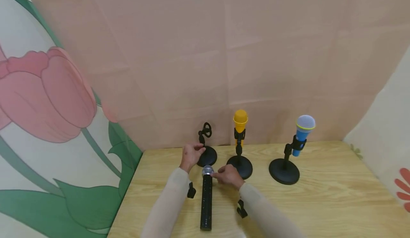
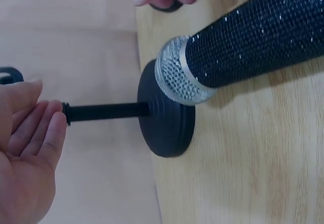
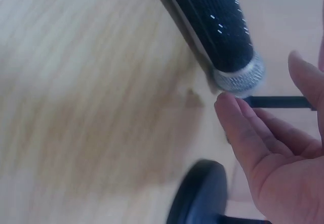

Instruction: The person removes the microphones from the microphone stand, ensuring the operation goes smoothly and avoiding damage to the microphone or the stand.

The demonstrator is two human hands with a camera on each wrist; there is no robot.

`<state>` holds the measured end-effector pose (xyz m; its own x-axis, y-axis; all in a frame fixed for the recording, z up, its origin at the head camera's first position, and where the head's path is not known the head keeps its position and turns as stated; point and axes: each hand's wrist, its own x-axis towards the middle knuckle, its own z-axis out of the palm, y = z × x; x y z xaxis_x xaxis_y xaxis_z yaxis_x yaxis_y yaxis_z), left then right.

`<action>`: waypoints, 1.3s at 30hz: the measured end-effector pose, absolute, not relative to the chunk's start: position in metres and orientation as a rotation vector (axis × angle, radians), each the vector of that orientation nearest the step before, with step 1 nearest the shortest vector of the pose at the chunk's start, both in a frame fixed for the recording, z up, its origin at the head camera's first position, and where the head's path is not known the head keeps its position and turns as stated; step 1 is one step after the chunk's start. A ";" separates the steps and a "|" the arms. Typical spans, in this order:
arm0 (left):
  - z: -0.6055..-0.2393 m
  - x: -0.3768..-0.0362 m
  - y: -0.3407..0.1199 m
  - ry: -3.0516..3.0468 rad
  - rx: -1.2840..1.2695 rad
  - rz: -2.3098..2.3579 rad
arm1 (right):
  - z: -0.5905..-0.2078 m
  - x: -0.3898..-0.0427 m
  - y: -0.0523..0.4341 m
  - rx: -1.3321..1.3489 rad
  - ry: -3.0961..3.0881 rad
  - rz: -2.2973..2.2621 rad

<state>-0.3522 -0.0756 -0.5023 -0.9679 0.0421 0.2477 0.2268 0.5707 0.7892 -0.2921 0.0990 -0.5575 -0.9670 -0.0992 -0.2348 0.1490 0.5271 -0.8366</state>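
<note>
A black glittery microphone with a silver mesh head lies flat on the wooden table, head pointing away from me. My right hand reaches its straight fingers to the mesh head; the fingertips sit right beside it. My left hand is open beside the empty black stand. In the left wrist view its fingertips are at the top of the stand's pole, and the stand's round base stands just behind the microphone's head.
A yellow microphone sits in the middle stand and a blue one in the right stand. Pink cloth hangs behind the table, and a tulip-print cloth hangs to its left. Bare wood lies right of the stands.
</note>
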 end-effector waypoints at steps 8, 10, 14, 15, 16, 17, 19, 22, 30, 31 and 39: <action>-0.498 -0.345 -0.064 -2.611 -0.357 -1.417 | -0.530 -0.288 0.124 -0.116 2.649 -1.311; -0.497 -0.343 -0.060 -2.615 -0.379 -1.452 | -0.521 -0.288 0.131 -0.170 2.693 -1.266; -0.495 -0.337 -0.050 -2.624 -0.422 -1.509 | -0.501 -0.289 0.146 -0.281 2.735 -1.243; -0.495 -0.336 -0.048 -2.624 -0.434 -1.519 | -0.496 -0.288 0.150 -0.299 2.733 -1.250; -0.494 -0.335 -0.046 -2.627 -0.440 -1.524 | -0.491 -0.288 0.153 -0.309 2.726 -1.263; -0.494 -0.334 -0.044 -2.629 -0.448 -1.537 | -0.487 -0.287 0.156 -0.317 2.720 -1.273; -0.493 -0.331 -0.041 -2.635 -0.463 -1.556 | -0.481 -0.286 0.162 -0.318 2.711 -1.296; -0.491 -0.327 -0.037 -2.637 -0.480 -1.580 | -0.474 -0.284 0.171 -0.325 2.711 -1.304; -0.495 -0.324 -0.022 -2.589 -0.506 -1.641 | -0.460 -0.287 0.196 -0.305 2.752 -1.272; -0.496 -0.323 -0.020 -2.584 -0.521 -1.650 | -0.457 -0.289 0.200 -0.315 2.763 -1.272; -0.489 -0.324 -0.002 -2.538 -0.546 -1.726 | -0.436 -0.302 0.223 -0.395 2.786 -1.319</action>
